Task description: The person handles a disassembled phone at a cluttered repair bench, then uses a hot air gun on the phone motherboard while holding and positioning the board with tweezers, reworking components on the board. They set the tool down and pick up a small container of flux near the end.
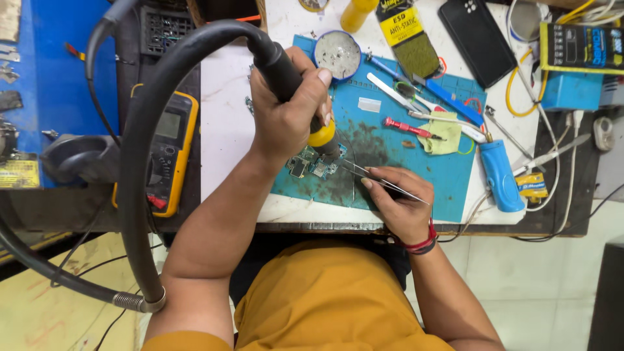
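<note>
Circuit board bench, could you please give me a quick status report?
Left hand grips hot-air wand over circuit board. Right hand pinches tweezers, tips at the board. Mat cluttered with tools; nothing blocking.

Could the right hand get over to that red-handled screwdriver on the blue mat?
Probably yes: the red-handled screwdriver lies in the open just beyond the right hand, nothing between them. But that hand is already pinching tweezers, so it would need to put them down first.

The hot-air nozzle (330, 151) hides most of the circuit board (309, 164).
</note>
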The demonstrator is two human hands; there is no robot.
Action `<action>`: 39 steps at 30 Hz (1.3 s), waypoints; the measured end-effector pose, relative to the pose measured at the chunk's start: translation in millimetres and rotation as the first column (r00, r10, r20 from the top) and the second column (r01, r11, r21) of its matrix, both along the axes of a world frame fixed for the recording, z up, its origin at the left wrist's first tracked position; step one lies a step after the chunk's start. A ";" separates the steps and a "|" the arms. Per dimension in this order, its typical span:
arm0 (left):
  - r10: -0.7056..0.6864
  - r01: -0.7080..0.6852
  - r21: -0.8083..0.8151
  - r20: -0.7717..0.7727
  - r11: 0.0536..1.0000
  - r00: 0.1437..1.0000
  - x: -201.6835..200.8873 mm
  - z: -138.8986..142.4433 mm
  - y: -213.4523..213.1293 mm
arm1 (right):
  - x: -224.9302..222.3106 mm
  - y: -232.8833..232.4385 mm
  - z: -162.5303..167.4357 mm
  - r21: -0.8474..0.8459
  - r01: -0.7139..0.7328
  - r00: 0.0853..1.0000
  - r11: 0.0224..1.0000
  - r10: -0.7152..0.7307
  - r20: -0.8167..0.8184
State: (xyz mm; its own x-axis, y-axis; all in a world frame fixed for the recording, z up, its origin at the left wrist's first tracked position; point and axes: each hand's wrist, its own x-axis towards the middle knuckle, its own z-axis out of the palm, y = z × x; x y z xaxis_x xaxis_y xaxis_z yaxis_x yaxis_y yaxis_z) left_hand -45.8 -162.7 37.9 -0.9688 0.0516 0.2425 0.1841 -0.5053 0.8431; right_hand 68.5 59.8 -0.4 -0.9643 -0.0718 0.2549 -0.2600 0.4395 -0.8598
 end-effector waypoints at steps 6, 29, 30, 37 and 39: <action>-0.010 0.010 0.018 -0.008 1.000 1.000 -0.8 -6.0 1.6 | -0.2 2.1 -3.5 -0.017 -0.019 1.000 1.000 0.019 -0.021; -0.025 0.024 -0.013 -0.090 1.000 0.996 0.5 -12.5 2.3 | -0.6 5.8 -8.4 -0.013 -0.033 0.999 0.999 0.032 -0.042; -0.024 0.023 -0.014 -0.092 1.000 0.995 0.6 -12.6 2.3 | -0.5 6.0 -8.4 -0.009 -0.032 0.999 0.999 0.032 -0.043; -0.023 0.021 -0.020 -0.102 1.000 0.994 1.2 -13.0 2.1 | -0.5 6.3 -9.4 -0.028 -0.043 0.998 0.999 0.042 -0.041; -0.018 0.016 -0.026 -0.109 1.000 0.994 0.5 -13.3 2.6 | -0.7 6.8 -9.4 -0.023 -0.041 0.998 0.999 0.040 -0.042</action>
State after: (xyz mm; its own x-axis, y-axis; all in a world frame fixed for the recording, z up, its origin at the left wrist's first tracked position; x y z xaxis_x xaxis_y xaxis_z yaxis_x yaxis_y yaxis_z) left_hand -45.3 -160.1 24.6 -0.9355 0.0754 0.3453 0.2674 -0.4880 0.8309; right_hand 67.8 66.7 -9.8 -0.9494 -0.1041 0.2963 -0.3125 0.4076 -0.8580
